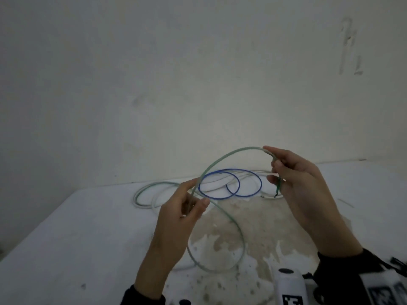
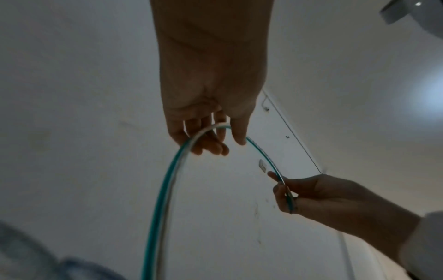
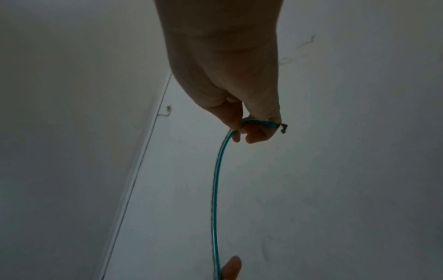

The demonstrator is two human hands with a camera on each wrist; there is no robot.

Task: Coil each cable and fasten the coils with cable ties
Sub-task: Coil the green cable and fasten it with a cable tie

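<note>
A green cable (image 1: 222, 158) arches in the air between both hands above the table. My right hand (image 1: 286, 172) pinches it near its stripped end (image 3: 282, 127), which pokes out past the fingers. My left hand (image 1: 189, 199) holds it lower down with fingers curled round it (image 2: 215, 130). From there the cable (image 1: 239, 230) drops in a loop onto the table. In the left wrist view the green cable (image 2: 163, 189) curves down from my fingers. A blue cable (image 1: 231, 183) lies coiled in two rings behind the hands.
A white cable (image 1: 143, 194) sprawls in loose loops on the white, stained table (image 1: 88, 238) by the blue one. A bare wall (image 1: 198, 84) stands right behind. A white device (image 1: 288, 285) sits at the near edge by my right sleeve.
</note>
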